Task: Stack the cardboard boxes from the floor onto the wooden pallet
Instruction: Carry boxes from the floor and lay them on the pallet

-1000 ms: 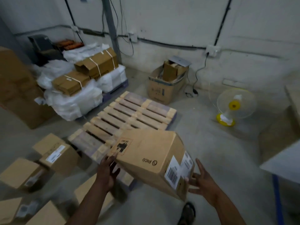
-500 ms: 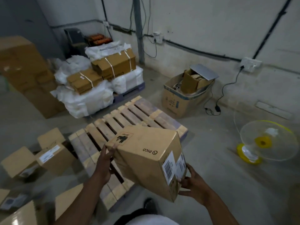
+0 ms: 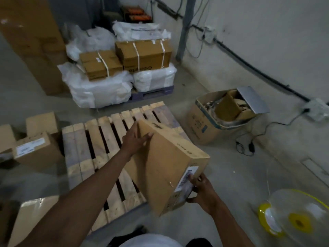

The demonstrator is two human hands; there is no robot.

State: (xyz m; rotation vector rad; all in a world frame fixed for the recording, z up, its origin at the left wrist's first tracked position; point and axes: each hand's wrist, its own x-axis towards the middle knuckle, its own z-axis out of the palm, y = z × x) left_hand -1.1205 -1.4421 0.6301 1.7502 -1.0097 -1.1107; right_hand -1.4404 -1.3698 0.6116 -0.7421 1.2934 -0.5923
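I hold a brown cardboard box (image 3: 165, 166) tilted in the air above the right side of the bare wooden pallet (image 3: 99, 139). My left hand (image 3: 136, 139) grips the box's far upper corner, fingers wrapped over its edge. At the near end, beside the white barcode label, my right hand (image 3: 201, 188) grips the box from below. More cardboard boxes lie on the floor to the left: a labelled box (image 3: 35, 150), a second box (image 3: 42, 123) behind it, and a third box (image 3: 30, 218) at the lower left.
A second pallet with white sacks (image 3: 99, 88) and strapped cartons (image 3: 142, 54) stands behind the wooden one. An open carton of scrap (image 3: 201, 123) sits at the right, with cables on the floor near it. A yellow floor fan (image 3: 293, 220) is at the lower right. Tall cartons (image 3: 30, 38) line the left.
I have stepped closer to the pallet and the view has swung left. The box has tipped more steeply and moved over the pallet's right side, both hands still holding it.
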